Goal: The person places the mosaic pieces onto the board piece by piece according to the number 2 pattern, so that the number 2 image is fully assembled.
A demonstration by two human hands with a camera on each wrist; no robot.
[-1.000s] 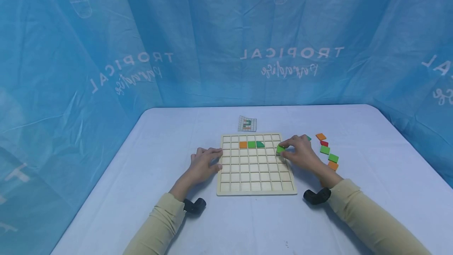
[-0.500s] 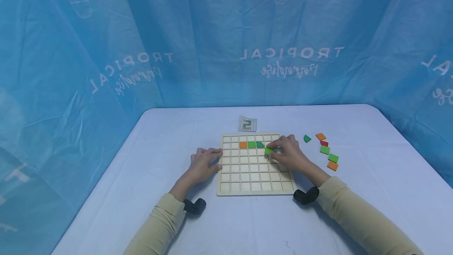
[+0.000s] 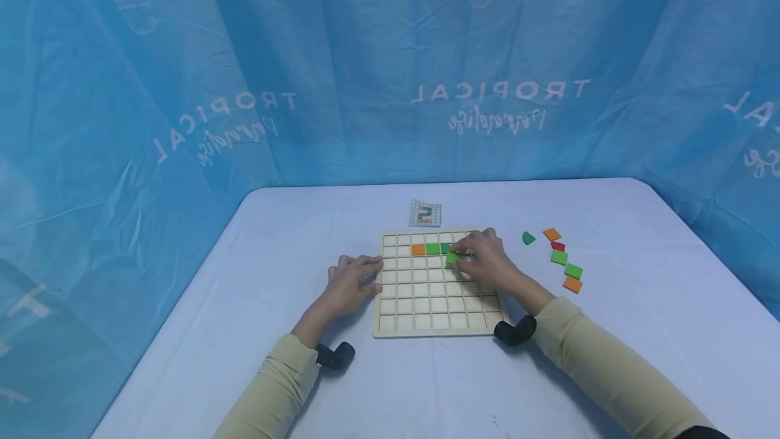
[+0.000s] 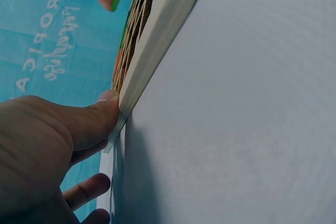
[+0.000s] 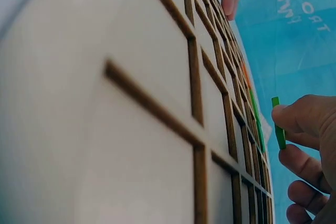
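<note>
A pale wooden grid board lies on the white table. My right hand pinches a light green square tile between thumb and fingertips, above the board's upper rows. In the right wrist view the green tile is seen edge-on, clear of the grid. An orange square, a green square and a dark green curved piece sit in a row in the cells, the last partly covered by my fingers. At the board's left edge my left hand rests with fingers spread, touching the rim.
Right of the board lie loose tiles: a dark green curved piece, orange ones, a small red one and green squares. Behind the board is a small printed grid card. A blue curtain hangs behind the table.
My right hand has moved left with the green tile, from the board's right edge to beside the dark green piece. This uncovered the loose dark green piece. The left hand stays put.
</note>
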